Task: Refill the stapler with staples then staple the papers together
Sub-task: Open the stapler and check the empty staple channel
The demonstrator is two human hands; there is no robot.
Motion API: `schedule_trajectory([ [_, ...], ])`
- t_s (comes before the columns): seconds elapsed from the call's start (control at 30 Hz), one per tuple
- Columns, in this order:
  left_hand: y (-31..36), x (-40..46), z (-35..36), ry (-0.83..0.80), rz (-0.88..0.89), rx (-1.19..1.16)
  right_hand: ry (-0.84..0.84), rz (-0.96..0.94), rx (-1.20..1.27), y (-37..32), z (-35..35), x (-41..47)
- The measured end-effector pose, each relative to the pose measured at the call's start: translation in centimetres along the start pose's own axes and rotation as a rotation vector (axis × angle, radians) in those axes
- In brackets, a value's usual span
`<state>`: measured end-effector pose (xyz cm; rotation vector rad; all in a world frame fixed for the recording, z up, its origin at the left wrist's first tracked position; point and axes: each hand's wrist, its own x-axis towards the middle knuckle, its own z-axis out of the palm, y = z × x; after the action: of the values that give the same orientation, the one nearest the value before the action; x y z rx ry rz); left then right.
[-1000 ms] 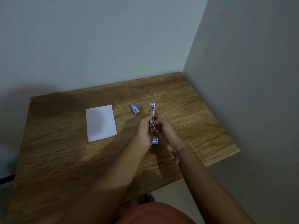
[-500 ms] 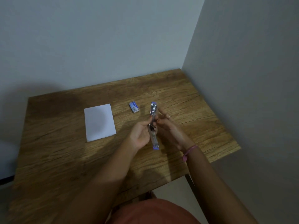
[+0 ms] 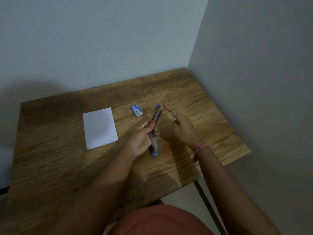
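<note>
Metal stapler (image 3: 155, 128), swung open, is gripped in the left hand (image 3: 144, 138) above the desk (image 3: 50, 158). Right hand (image 3: 182, 128) is free, fingers extended. Risk: one-handed grip may slip while reaching for the staple box (image 3: 136, 110).

Papers (image 3: 100, 128) left of staple box (image 3: 136, 110).
</note>
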<state>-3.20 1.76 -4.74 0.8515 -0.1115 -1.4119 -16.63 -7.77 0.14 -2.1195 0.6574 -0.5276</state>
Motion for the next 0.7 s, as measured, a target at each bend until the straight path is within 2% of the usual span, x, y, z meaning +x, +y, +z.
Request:
schedule_trajectory([
  [0.07,0.5,0.1,0.0,-0.017,0.026,0.047,0.13,0.017,0.035,-0.2,-0.1,0.1],
  [0.1,0.7,0.2,0.1,-0.025,0.041,0.063,0.139,0.004,0.025,-0.2,-0.1,0.2],
  [0.23,1.4,0.6,0.3,-0.013,0.084,0.142,-0.079,-0.065,-0.12,0.1,-0.4,0.3],
  [0.37,2.7,0.9,0.4,0.059,0.181,0.282,0.157,0.001,0.056,0.1,-1.5,0.6],
  [0.43,3.3,1.1,0.7,0.083,0.231,0.342,0.185,0.036,0.107,0.2,-1.4,0.6],
  [0.57,3.4,1.3,1.2,0.093,0.275,0.441,-0.101,-0.001,-0.071,0.9,-0.8,0.1],
  [0.6,3.3,1.3,1.2,0.101,0.283,0.44,-0.098,0.004,-0.055,0.9,-0.8,0.0],
  [0.7,3.3,1.3,1.2,0.137,0.299,0.36,0.187,0.056,0.177,0.6,-0.6,0.3],
])
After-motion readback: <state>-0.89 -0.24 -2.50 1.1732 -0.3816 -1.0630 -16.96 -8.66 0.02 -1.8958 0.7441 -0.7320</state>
